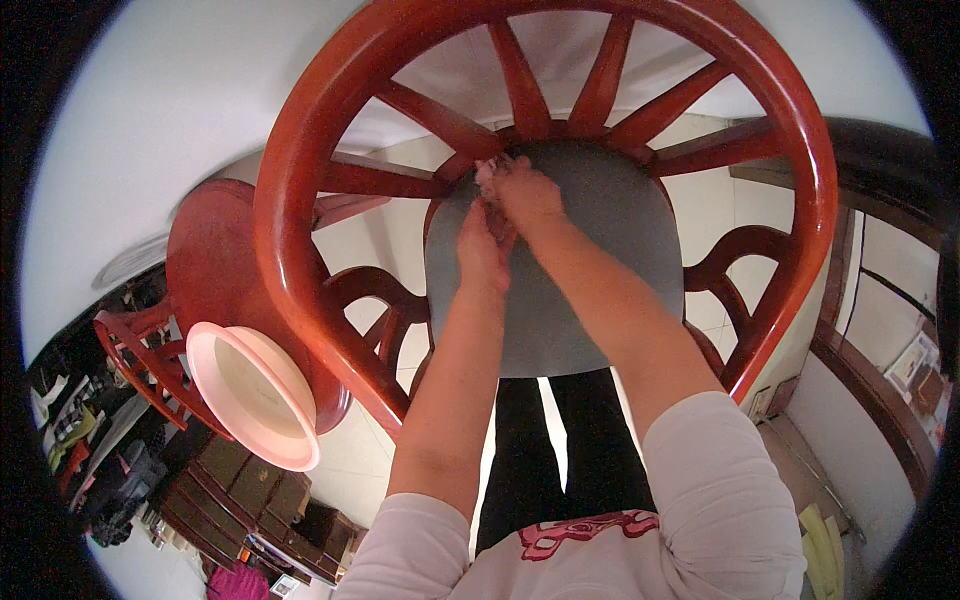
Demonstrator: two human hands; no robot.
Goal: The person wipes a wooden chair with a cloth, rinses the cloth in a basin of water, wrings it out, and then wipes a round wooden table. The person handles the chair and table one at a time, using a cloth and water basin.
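Note:
A red-brown wooden armchair [289,225] with a round rail and flared spindles stands right in front of me. Its grey seat [600,225] lies under my hands. Bunched in my right hand [531,196] is a small pale pinkish cloth [487,174], at the back left edge of the seat near the foot of a spindle [442,120]. My left hand [484,247] is just below and beside the right one, its thumb pointing up towards the cloth. The left fingers are partly hidden and blurred, so whether they also touch the cloth is unclear.
To the left, a pink plastic basin [202,360] stands on a round red-brown wooden table [217,247]. Another wooden chair [142,360] is beyond it. A white wall [172,97] rises behind the armchair. Dark wooden furniture [862,225] stands at the right.

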